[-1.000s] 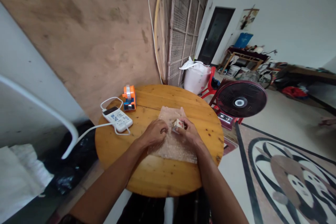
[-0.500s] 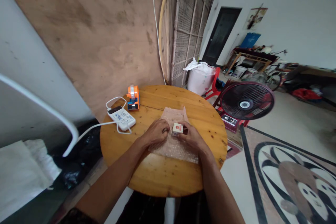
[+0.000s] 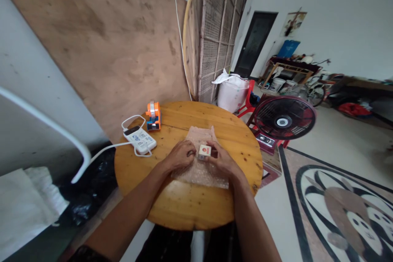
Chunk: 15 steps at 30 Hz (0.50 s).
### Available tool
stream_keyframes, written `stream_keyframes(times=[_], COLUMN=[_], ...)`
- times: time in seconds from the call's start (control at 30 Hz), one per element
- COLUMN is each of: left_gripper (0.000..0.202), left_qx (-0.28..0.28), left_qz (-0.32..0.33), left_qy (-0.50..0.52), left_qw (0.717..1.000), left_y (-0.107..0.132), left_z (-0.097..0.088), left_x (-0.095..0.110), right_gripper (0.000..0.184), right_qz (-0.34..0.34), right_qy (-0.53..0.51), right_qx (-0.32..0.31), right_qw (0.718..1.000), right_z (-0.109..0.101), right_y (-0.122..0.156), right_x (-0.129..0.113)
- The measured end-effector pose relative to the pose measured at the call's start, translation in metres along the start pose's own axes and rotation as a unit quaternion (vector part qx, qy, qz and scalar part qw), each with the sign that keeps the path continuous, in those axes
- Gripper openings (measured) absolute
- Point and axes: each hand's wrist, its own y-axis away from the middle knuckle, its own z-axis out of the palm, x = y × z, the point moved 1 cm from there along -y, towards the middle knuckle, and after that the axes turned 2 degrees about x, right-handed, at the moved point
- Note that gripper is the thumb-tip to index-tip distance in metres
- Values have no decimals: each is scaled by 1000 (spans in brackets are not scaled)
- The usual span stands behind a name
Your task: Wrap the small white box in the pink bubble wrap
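A small white box (image 3: 204, 152) with red print sits over a sheet of bubble wrap (image 3: 199, 176) on the round wooden table (image 3: 190, 208). My right hand (image 3: 223, 159) grips the box from its right side, thumb at the near edge and fingers at the far edge. To the left of the box, my left hand (image 3: 181, 154) rests on the bubble wrap with curled fingers. Its fingertips point towards the box but stay apart from it; what they pinch, if anything, cannot be made out.
On the table's left stand a white power strip (image 3: 141, 140) with a cable and an orange-and-blue tape dispenser (image 3: 154, 115). A floor fan (image 3: 282, 119) is close to the table's right edge. Behind the table are a white sack (image 3: 232, 92) and a red chair (image 3: 249, 100).
The whole view has shifted slightly, so things appear a little further left. My right hand still grips the box, and my left hand remains curled on the bubble wrap.
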Motion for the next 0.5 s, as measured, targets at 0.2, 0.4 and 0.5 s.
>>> stream_keyframes(times=[0.2, 0.4, 0.5], left_gripper=[20, 20, 16], left_qx=[25, 44, 55], left_qz=[-8, 1, 25], left_qy=[3, 18, 41], left_qw=[1000, 999, 997], left_y=[-1, -1, 0], left_z=[-7, -12, -15], left_x=[8, 15, 20], right_gripper=[46, 45, 41], right_qz=[29, 90, 76], right_qy=[-38, -80, -94], right_qx=[125, 228, 234], right_qw=[991, 966, 965], right_z=[-10, -12, -11], right_y=[-7, -14, -16], right_x=[8, 21, 24])
